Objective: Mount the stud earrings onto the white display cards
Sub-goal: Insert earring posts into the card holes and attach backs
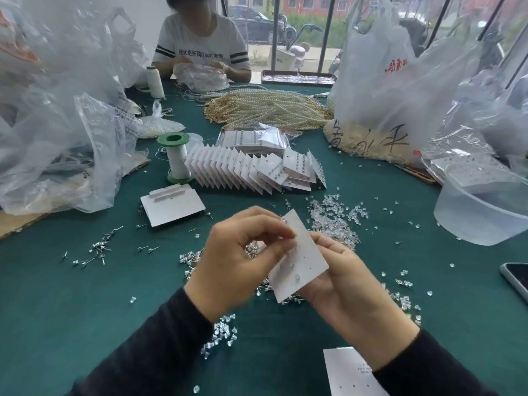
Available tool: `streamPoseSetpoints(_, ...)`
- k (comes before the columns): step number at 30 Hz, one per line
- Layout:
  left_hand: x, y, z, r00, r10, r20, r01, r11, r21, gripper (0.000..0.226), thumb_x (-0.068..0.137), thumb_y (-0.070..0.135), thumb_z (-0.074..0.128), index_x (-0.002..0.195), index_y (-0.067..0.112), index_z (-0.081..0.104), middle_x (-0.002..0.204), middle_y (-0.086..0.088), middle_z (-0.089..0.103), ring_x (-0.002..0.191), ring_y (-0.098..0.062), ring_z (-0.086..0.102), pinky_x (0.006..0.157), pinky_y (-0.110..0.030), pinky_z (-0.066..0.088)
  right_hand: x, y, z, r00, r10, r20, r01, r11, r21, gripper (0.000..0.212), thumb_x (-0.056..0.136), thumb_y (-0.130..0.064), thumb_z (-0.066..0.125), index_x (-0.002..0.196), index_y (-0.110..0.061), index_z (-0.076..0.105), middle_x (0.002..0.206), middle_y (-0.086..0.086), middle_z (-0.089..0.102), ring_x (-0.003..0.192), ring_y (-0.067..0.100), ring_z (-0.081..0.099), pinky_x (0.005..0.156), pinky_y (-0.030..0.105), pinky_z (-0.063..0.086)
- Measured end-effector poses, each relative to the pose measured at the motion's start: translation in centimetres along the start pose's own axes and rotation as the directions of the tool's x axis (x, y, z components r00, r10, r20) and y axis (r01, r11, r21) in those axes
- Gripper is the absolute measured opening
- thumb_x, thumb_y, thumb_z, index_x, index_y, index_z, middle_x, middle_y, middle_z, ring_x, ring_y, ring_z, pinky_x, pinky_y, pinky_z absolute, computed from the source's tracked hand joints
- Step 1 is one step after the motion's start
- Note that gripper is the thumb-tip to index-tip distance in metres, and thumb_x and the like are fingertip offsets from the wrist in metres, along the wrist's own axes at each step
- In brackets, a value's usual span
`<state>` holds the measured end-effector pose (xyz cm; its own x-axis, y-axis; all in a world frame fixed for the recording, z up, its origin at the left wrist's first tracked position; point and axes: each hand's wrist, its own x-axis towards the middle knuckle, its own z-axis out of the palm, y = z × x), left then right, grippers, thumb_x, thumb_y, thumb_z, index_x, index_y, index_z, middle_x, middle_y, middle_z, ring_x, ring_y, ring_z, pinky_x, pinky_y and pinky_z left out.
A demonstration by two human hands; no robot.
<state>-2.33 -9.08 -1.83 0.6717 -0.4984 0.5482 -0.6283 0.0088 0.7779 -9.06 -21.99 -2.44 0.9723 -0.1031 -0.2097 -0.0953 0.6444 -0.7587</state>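
Note:
A white display card (305, 258) is held tilted above the green table, its back side toward me, with a few clear backs along its lower left edge. My right hand (345, 284) cradles the card from beneath and grips its right side. My left hand (243, 252) pinches at the card's upper left edge with thumb and forefinger; what sits between the fingertips is too small to tell. Loose stud earrings (97, 247) lie scattered on the left, and more under my hands (188, 258). Clear earring backs (334, 218) are heaped behind the card.
A stack of blank cards (174, 207) lies left of centre; a fanned row of finished cards (251, 170) behind it. Another blank card (348, 372) lies near the front edge. A clear tub (483, 210), a phone (517, 278), a thread spool (175, 155), pearl strands (271, 107), plastic bags and a seated person surround them.

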Motion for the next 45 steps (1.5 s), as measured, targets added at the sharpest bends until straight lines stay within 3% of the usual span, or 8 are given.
streamPoseSetpoints(14, -0.3, -0.3, 1.1, 0.995, 0.000, -0.098, 0.004, 0.999, 0.040, 0.005, 0.071, 0.010, 0.068, 0.076, 0.009, 0.070, 0.080, -0.005, 0.064, 0.071, -0.020, 0.062, 0.066, -0.038, 0.052, 0.2, 0.5, 0.0, 0.999, 0.041, -0.006, -0.041, 0.999, 0.028, 0.029, 0.063, -0.008, 0.065, 0.090, 0.002, 0.064, 0.089, 0.023, 0.063, 0.066, 0.026, 0.063, 0.058, 0.031, 0.056)
streamPoseSetpoints(21, -0.7, 0.0, 1.1, 0.983, 0.133, 0.125, -0.167, 0.932, 0.321, 0.043, 0.063, 0.028, 0.080, 0.096, 0.005, 0.069, 0.099, -0.006, 0.063, 0.091, -0.012, 0.059, 0.082, -0.024, 0.049, 0.4, 0.3, -0.2, 0.996, 0.011, -0.091, 0.001, 0.991, 0.132, 0.043, 0.063, -0.009, 0.063, 0.104, 0.006, 0.060, 0.084, 0.018, 0.067, 0.071, 0.024, 0.066, 0.057, 0.028, 0.056)
streamPoseSetpoints(27, 0.0, 0.0, -0.1, 0.995, -0.083, -0.061, 0.090, 0.989, 0.120, 0.016, 0.076, 0.013, 0.059, 0.085, 0.023, 0.067, 0.071, 0.011, 0.067, 0.058, 0.002, 0.057, 0.052, -0.011, 0.042, 0.1, 0.2, -0.3, 0.977, -0.205, -0.060, 0.200, 0.977, -0.079, 0.013, 0.075, 0.001, 0.060, 0.082, -0.004, 0.071, 0.084, 0.012, 0.070, 0.085, 0.022, 0.066, 0.082, 0.037, 0.056)
streamPoseSetpoints(30, 0.3, -0.4, -0.6, 0.959, -0.273, -0.072, 0.274, 0.962, 0.007, 0.013, 0.073, 0.016, 0.061, 0.076, 0.029, 0.064, 0.065, 0.007, 0.067, 0.052, -0.011, 0.057, 0.047, -0.026, 0.045, -0.3, 0.2, 0.2, 0.932, -0.362, 0.029, 0.329, 0.806, -0.492, 0.026, 0.084, 0.004, 0.059, 0.092, -0.018, 0.071, 0.094, 0.005, 0.073, 0.092, 0.016, 0.067, 0.088, 0.031, 0.053)
streamPoseSetpoints(34, 0.7, -1.1, -1.3, 0.848, -0.512, -0.135, 0.467, 0.844, -0.262, 0.019, 0.082, 0.001, 0.061, 0.076, 0.019, 0.064, 0.070, 0.005, 0.068, 0.068, -0.013, 0.063, 0.060, -0.028, 0.053, -1.2, -2.8, -1.1, 0.917, -0.369, 0.154, 0.368, 0.629, -0.685, 0.023, 0.079, -0.006, 0.065, 0.099, -0.018, 0.068, 0.087, 0.004, 0.073, 0.082, 0.014, 0.069, 0.075, 0.024, 0.056)
streamPoseSetpoints(37, 1.2, -1.5, -2.3, 0.728, -0.668, -0.157, 0.569, 0.715, -0.406, 0.014, 0.082, 0.001, 0.059, 0.079, 0.013, 0.063, 0.084, -0.006, 0.065, 0.076, -0.020, 0.061, 0.057, -0.029, 0.054, -1.9, -5.6, -5.2, 0.857, -0.509, 0.087, 0.136, 0.059, -0.989, 0.021, 0.082, -0.010, 0.067, 0.102, -0.018, 0.070, 0.083, -0.008, 0.068, 0.072, 0.004, 0.063, 0.067, 0.010, 0.047)
streamPoseSetpoints(39, 1.3, -1.8, -2.8, 0.661, -0.735, -0.154, 0.604, 0.642, -0.471, 0.010, 0.081, -0.001, 0.060, 0.084, 0.009, 0.060, 0.091, -0.010, 0.063, 0.080, -0.022, 0.062, 0.054, -0.029, 0.056, -2.6, -6.2, -7.8, 0.835, -0.551, 0.003, -0.096, -0.151, -0.984, 0.022, 0.081, -0.009, 0.066, 0.101, -0.015, 0.072, 0.085, -0.007, 0.062, 0.072, 0.009, 0.056, 0.066, 0.011, 0.035)
streamPoseSetpoints(45, 1.5, -1.7, -3.1, 0.613, -0.786, -0.079, 0.634, 0.549, -0.544, 0.010, 0.080, -0.005, 0.058, 0.085, 0.004, 0.055, 0.088, -0.013, 0.063, 0.078, -0.024, 0.062, 0.046, -0.026, 0.055, -3.8, -5.5, -10.0, 0.841, -0.536, -0.075, -0.128, -0.063, -0.990, 0.020, 0.077, -0.004, 0.069, 0.088, -0.020, 0.073, 0.080, -0.008, 0.064, 0.070, 0.006, 0.057, 0.064, 0.015, 0.037)
